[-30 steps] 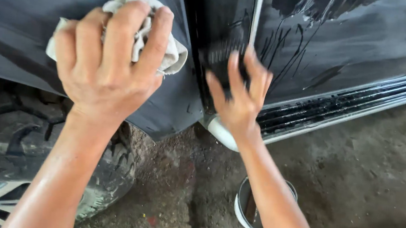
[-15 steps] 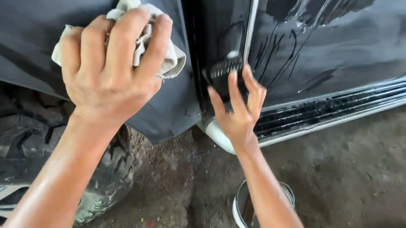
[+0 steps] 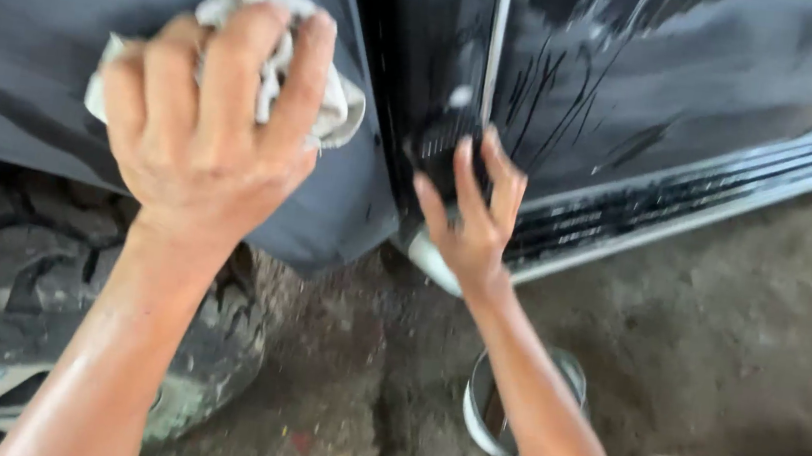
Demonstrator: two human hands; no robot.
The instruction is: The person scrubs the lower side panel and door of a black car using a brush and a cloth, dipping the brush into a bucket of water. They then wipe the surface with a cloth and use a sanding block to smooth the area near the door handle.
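Left hand [image 3: 204,136] presses rag [image 3: 271,73] — fender [image 3: 35,28] edge beside

Open dirt ground [image 3: 713,371] right; tyre [image 3: 64,323] and bucket [image 3: 517,411] crowd below

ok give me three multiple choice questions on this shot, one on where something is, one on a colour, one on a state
1. Where is the metal bucket?
A. on the ground under the right forearm
B. on the tyre
C. hung on the door

2. What colour is the cloth?
A. red
B. pale grey-white
C. black

3. How is the left hand placed?
A. hanging free
B. gripping the bucket
C. pressing the cloth flat on the car's dark body panel

Answers:
1 A, it sits on the dirt below the arm.
2 B, pale folds show between the fingers.
3 C, fingers lie spread over the cloth against the panel.
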